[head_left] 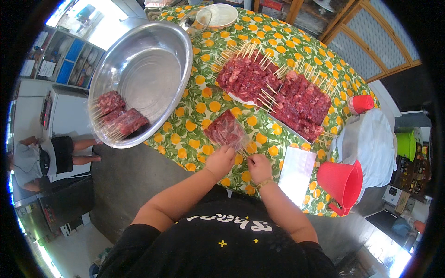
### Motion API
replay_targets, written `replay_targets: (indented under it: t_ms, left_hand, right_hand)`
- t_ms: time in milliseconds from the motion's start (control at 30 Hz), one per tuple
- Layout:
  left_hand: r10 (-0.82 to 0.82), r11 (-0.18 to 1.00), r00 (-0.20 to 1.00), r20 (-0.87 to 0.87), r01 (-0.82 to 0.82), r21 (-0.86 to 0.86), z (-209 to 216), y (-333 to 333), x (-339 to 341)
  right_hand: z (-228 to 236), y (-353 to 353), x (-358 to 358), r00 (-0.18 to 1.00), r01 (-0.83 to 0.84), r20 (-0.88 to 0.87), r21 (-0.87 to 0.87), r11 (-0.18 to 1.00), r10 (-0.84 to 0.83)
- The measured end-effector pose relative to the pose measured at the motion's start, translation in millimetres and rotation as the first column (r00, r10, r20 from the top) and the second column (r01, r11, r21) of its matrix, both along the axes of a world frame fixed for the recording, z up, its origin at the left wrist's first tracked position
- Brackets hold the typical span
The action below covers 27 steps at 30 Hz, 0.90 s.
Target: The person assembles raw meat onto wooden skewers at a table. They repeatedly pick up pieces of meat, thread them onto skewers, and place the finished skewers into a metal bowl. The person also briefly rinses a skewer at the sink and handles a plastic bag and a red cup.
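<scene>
A clear plastic bag of raw meat skewers [225, 129] lies on the patterned tablecloth in front of me. My left hand [220, 163] is closed on the near end of this bag. Beside it, my right hand [259, 168] pinches at the bag's near right corner, by the stick ends; the fingertips are too small to show exactly what is between them. Beyond the bag sit two big piles of raw meat skewers, one on the left [246, 78] and one on the right [303, 103], their sticks pointing outward. Several bagged skewer bundles [121, 119] rest inside the large metal basin [150, 76].
A white flat sheet [297, 174] lies right of my right hand, with a red basket [340, 181] past it. Red cups [360, 104] and a pale plastic-like heap [366, 143] are at the right edge. A white round dish [222, 15] stands far back. Another person [51, 157] is at far left.
</scene>
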<state>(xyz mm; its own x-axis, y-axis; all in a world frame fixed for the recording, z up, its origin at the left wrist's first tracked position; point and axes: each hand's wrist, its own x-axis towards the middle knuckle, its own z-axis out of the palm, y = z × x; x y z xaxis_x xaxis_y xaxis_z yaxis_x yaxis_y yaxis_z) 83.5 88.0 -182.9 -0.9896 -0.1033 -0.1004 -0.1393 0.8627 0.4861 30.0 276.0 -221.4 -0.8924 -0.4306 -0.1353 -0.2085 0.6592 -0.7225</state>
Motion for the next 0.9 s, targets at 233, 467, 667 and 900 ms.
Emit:
replay_targets:
  t_ms: [233,467,667,900]
  left_hand:
    - [-0.025,1.000,0.995,0.093,0.024,0.013,-1,-1,5]
    - [-0.002,1.000,0.999,0.032,0.002,0.006,2,-2,10]
    - [-0.003,1.000,0.999,0.039,0.004,-0.022,1,-2,10]
    - [-0.028,0.999,0.998,0.063,0.029,-0.013,2,-4,5]
  right_hand:
    - [21,-23,-20,0.988,-0.088,0.136,0.097,0.991,0.074]
    - [67,-24,-152,0.882,0.149,-0.469,0.174,0.974,-0.051]
    - [84,-73,-223,0.906,-0.114,-0.284,0.553,0.826,0.315]
    - [137,1,-222,0.889,0.033,-0.417,0.471,0.882,0.190]
